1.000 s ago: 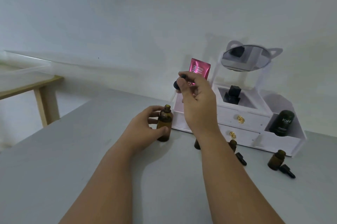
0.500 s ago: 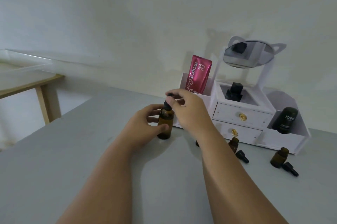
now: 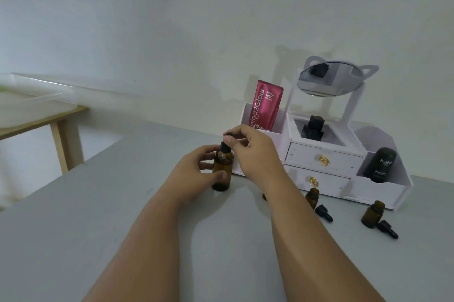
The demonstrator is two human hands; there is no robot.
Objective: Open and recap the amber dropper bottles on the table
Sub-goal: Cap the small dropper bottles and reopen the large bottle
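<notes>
An amber dropper bottle (image 3: 221, 174) stands upright on the grey table (image 3: 73, 215), and my left hand (image 3: 196, 174) is wrapped around its body. My right hand (image 3: 253, 152) pinches the black dropper cap (image 3: 224, 145), which sits on the bottle's neck. To the right, two smaller amber bottles stand uncapped: one (image 3: 312, 197) partly behind my right forearm and one (image 3: 372, 213) further right. A black dropper cap (image 3: 324, 213) lies beside the first, another black cap (image 3: 387, 228) beside the second.
A white cosmetic organiser (image 3: 324, 161) with drawers and a cat-ear mirror (image 3: 329, 79) stands against the wall. It holds a pink tube (image 3: 266, 105), a black item (image 3: 312, 128) and a dark Kahf bottle (image 3: 379, 165). A wooden table with a plastic tub (image 3: 32, 102) stands at left.
My right hand came down from chest height with the black cap and set it onto the neck of the bottle held by my left hand. The camera view shifted slightly.
</notes>
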